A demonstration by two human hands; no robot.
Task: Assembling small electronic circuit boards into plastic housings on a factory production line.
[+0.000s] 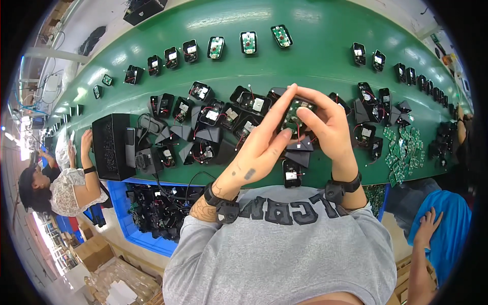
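Above the bench's near middle, both my hands hold a small black plastic housing with a green circuit board (292, 116) in it. Its left side lies along the fingers of my left hand (269, 133), with that thumb at the lower end. From the right, my right hand (329, 124) wraps round it, the thumb pressed on the board's face. Red wire shows just below the board. Under my hands lie more black housings, one with a pale part inside (292, 175) near the bench's front edge. My fingers hide part of the held housing.
A row of housings with boards (248, 43) runs along the green bench (320, 61). Loose circuit boards (405, 150) are piled at right. A black box (111, 147) stands left, above a blue bin (122, 208) of black parts. Other people sit at both sides.
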